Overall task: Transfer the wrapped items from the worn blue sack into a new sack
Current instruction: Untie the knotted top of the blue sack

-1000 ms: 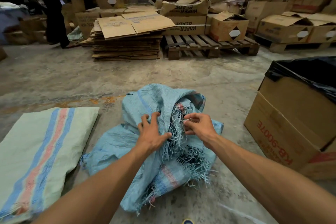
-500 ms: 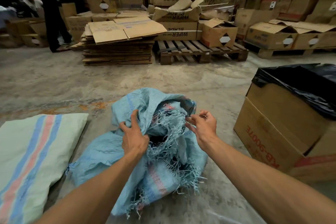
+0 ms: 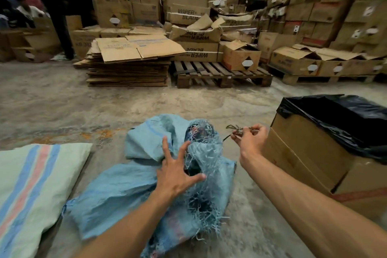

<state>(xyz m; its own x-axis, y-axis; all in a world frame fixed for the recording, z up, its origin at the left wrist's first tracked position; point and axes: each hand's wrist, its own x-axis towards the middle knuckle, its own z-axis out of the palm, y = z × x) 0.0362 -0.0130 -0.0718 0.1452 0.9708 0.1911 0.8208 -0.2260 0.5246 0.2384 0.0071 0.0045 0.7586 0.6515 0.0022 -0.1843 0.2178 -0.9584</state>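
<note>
concrete floor (image 3: 188, 102), left hand (image 3: 178, 174) splayed on blue sack (image 3: 125, 190), right hand (image 3: 251, 142) pinching string (image 3: 235, 130)

Worn sack (image 3: 129, 190) centre floor; new sack (image 3: 31, 184) left; lined box (image 3: 310, 153) right; pallet (image 3: 222, 73) behind.

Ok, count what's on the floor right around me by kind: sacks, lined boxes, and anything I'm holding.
Sacks: 2, worn blue sack, striped green sack
Lined cardboard boxes: 1
Tie strings held: 1, in right hand
Total: 4
</note>
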